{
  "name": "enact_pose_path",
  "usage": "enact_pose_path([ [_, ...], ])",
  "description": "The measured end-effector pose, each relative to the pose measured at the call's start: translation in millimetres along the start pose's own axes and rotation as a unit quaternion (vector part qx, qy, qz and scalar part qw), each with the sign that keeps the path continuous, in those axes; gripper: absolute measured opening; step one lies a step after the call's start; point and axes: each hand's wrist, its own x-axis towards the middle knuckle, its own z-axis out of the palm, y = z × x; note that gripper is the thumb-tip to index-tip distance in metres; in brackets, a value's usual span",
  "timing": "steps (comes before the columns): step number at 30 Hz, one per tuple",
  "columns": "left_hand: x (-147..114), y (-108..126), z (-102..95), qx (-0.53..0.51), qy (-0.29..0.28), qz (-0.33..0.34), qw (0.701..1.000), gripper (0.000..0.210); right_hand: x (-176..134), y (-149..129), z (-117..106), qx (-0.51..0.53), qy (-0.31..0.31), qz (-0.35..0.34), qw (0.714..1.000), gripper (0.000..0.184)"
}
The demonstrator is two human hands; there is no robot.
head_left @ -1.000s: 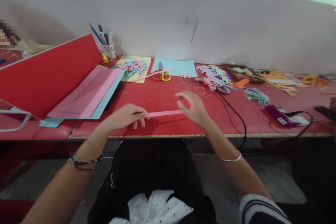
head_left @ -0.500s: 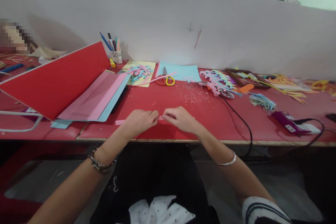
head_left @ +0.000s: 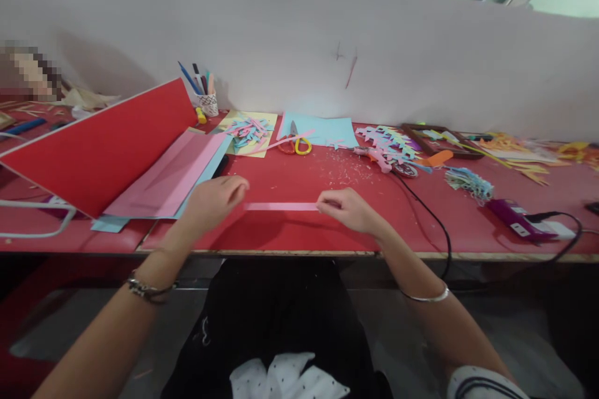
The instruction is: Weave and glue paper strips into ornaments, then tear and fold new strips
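A narrow pink paper strip (head_left: 281, 206) stretches level between my two hands above the front of the red table. My right hand (head_left: 349, 211) pinches its right end between thumb and fingers. At the strip's other end is my left hand (head_left: 215, 201), its fingers closed and a little blurred by motion; the exact contact is hidden. Just left of that hand lie pink paper sheets (head_left: 156, 177) over blue ones. Beyond the hands, scissors (head_left: 299, 142) with red and yellow handles rest by a light blue sheet (head_left: 327, 128).
A red board (head_left: 107, 143) leans open at the left. Behind it stands a pen cup (head_left: 208, 103). Cut paper pieces (head_left: 250, 131) are heaped on a yellow sheet. Toward the right are a pink glue gun (head_left: 377, 157), its black cord, and a purple power strip (head_left: 519, 221).
My hands have moved apart, the left one leftward and the right one rightward. Much more of the pink strip shows between them, and its left tail no longer sticks out past my left hand.
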Motion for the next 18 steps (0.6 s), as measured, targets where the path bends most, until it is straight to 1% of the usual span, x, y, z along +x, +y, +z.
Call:
enact_pose_path([
  [1, 3, 10, -1.4, -0.078, 0.008, 0.029, 0.996, 0.034, 3, -3, 3, 0.001, -0.008, -0.016, 1.000, 0.023],
  [2, 6, 21, -2.3, -0.140, -0.003, 0.061, 0.988, 0.035, 6, -7, 6, 0.002, -0.012, -0.032, 0.999, 0.023],
  [4, 12, 39, -2.7, -0.207, -0.042, 0.094, 0.973, 0.034, 11, -14, 10, -0.003, -0.003, -0.055, 0.998, 0.020],
  [5, 14, 45, -2.2, -0.232, -0.068, 0.098, 0.965, 0.033, 13, -17, 12, -0.010, 0.009, -0.063, 0.998, 0.018],
  [7, 17, 51, -0.6, -0.270, -0.102, 0.079, 0.954, 0.032, 16, -21, 14, -0.040, 0.034, -0.073, 0.996, 0.015],
  [10, 17, 49, 2.0, -0.312, -0.117, 0.034, 0.942, 0.033, 20, -25, 20, -0.109, 0.048, -0.088, 0.989, 0.015],
  [13, 13, 42, 1.5, -0.341, -0.141, 0.009, 0.930, 0.037, 24, -25, 27, -0.168, 0.051, -0.080, 0.981, 0.014],
  [15, 11, 38, -0.2, -0.354, -0.169, 0.001, 0.920, 0.039, 25, -22, 28, -0.177, 0.052, -0.062, 0.981, 0.011],
  [18, 9, 31, -2.0, -0.359, -0.202, -0.009, 0.911, 0.037, 22, -15, 26, -0.148, 0.037, -0.039, 0.987, 0.011],
])
